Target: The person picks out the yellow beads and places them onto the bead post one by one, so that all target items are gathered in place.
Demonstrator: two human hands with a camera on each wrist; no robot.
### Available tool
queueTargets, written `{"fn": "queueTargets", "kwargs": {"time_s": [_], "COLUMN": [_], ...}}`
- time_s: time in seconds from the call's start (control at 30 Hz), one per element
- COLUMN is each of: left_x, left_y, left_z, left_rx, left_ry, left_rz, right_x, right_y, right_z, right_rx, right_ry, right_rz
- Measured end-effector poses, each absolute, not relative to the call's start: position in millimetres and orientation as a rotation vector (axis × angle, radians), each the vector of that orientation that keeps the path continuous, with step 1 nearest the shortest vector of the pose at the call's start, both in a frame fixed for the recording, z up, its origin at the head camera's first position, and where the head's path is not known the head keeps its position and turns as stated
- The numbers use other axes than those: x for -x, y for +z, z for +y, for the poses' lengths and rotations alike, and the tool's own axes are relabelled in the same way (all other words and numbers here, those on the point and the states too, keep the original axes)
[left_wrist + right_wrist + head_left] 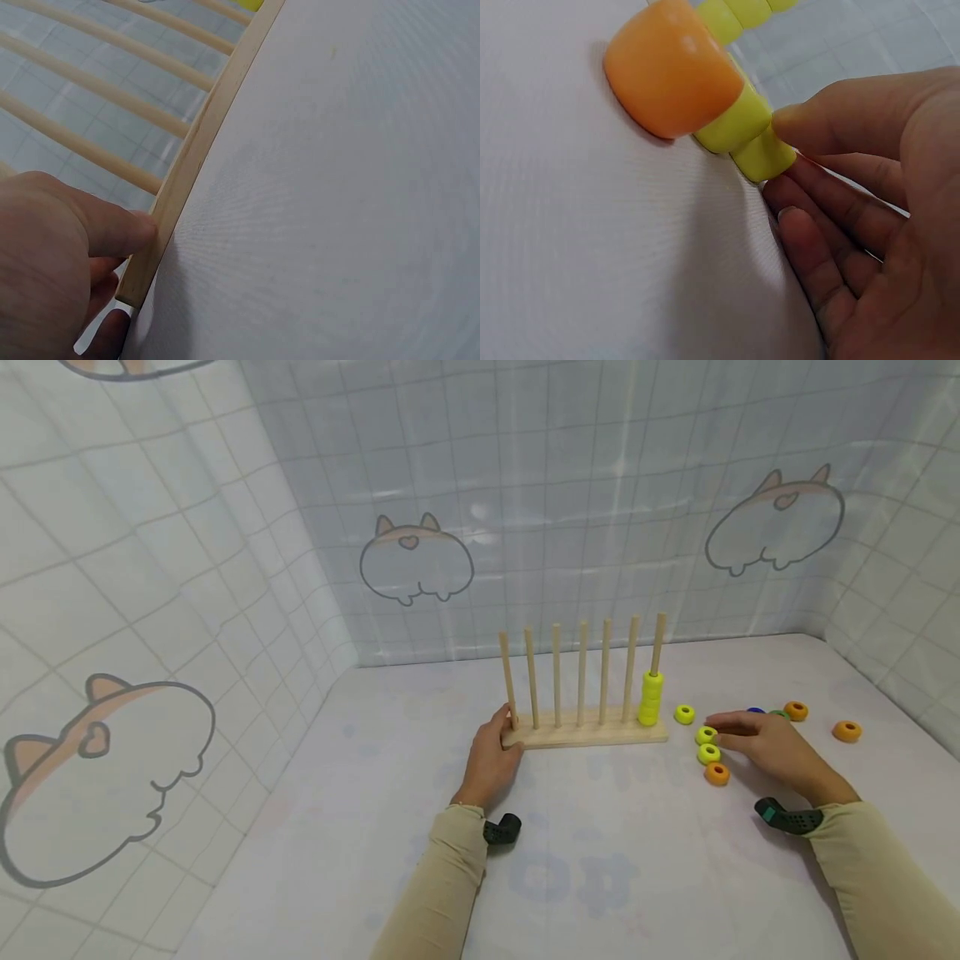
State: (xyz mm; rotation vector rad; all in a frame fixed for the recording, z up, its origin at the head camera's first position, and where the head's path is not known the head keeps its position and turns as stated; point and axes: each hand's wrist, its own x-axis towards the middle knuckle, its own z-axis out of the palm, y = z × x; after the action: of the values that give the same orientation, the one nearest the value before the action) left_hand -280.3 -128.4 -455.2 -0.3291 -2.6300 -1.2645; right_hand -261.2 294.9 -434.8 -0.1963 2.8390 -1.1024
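Note:
A wooden rack with several upright pegs stands on the table, its long base (592, 739) facing me. On its rightmost peg sits a stack of yellow beads (650, 700). My left hand (491, 760) holds the left end of that base, thumb at the front edge (169, 217) in the left wrist view. To the rack's right, my right hand (783, 756) pinches a yellow bead (703, 739) resting on the table. In the right wrist view, thumb and fingertips meet this bead (769, 159). Nearer me lie another yellow bead (708, 755) and an orange bead (717, 774).
One more yellow bead (684, 715) lies beside the rack's right end. Beyond my right hand are two orange beads, one farther back (796, 711) and one farther right (847, 731). A blue bead (756, 710) and a green bead (780, 714) are partly hidden. Tile-patterned walls enclose the table.

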Motion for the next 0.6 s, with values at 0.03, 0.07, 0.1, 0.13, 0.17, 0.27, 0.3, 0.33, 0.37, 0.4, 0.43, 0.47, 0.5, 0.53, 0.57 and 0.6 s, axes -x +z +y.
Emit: {"fn": "queueTargets", "kwargs": {"time_s": [0.03,0.07,0.1,0.13,0.17,0.27,0.3,0.33,0.37,0.4,0.43,0.47,0.5,0.53,0.57,0.6], "left_x": [280.4,280.6,280.8,281.1,281.3,281.6,281.5,281.4,281.1,281.0,280.8,280.7,280.5,280.3,280.1,279.9], "left_y": [-454.9,-454.7,-454.6,-454.6,-454.4,-454.7,-454.8,-454.9,-454.8,-454.8,-454.7,-454.7,-454.7,-454.7,-454.5,-454.4], "left_z": [-128.7,-129.0,-129.3,-129.6,-129.9,-130.0,-129.9,-129.7,-129.4,-129.1,-128.8,-128.6,-128.3,-128.1,-128.0,-127.9], "left_rx": [0.331,0.329,0.329,0.331,0.331,0.344,0.349,0.354,0.356,0.356,0.355,0.353,0.350,0.349,0.344,0.339], "left_ry": [-1.264,-1.262,-1.259,-1.258,-1.261,-1.267,-1.269,-1.272,-1.274,-1.273,-1.271,-1.267,-1.265,-1.265,-1.263,-1.262], "left_rz": [-2.628,-2.627,-2.626,-2.622,-2.620,-2.609,-2.607,-2.604,-2.602,-2.602,-2.602,-2.603,-2.604,-2.603,-2.606,-2.610], "right_x": [261.7,262.2,262.7,263.0,263.5,263.5,263.2,262.9,262.6,262.4,262.2,262.2,262.3,262.5,262.8,263.1], "right_y": [-434.7,-434.5,-434.5,-434.5,-434.7,-435.3,-435.7,-436.2,-436.6,-436.9,-437.3,-437.6,-438.0,-438.3,-438.5,-438.7], "right_z": [294.8,294.5,294.1,293.4,293.2,292.7,292.7,292.9,293.1,293.2,293.1,293.0,292.9,292.7,292.6,292.4], "right_rx": [0.199,0.201,0.206,0.207,0.209,0.204,0.200,0.194,0.190,0.187,0.184,0.183,0.182,0.182,0.180,0.176], "right_ry": [-1.094,-1.085,-1.080,-1.074,-1.068,-1.062,-1.061,-1.065,-1.071,-1.076,-1.080,-1.084,-1.084,-1.087,-1.090,-1.093], "right_rz": [2.840,2.842,2.845,2.850,2.853,2.857,2.856,2.856,2.854,2.855,2.857,2.860,2.864,2.866,2.869,2.871]}}
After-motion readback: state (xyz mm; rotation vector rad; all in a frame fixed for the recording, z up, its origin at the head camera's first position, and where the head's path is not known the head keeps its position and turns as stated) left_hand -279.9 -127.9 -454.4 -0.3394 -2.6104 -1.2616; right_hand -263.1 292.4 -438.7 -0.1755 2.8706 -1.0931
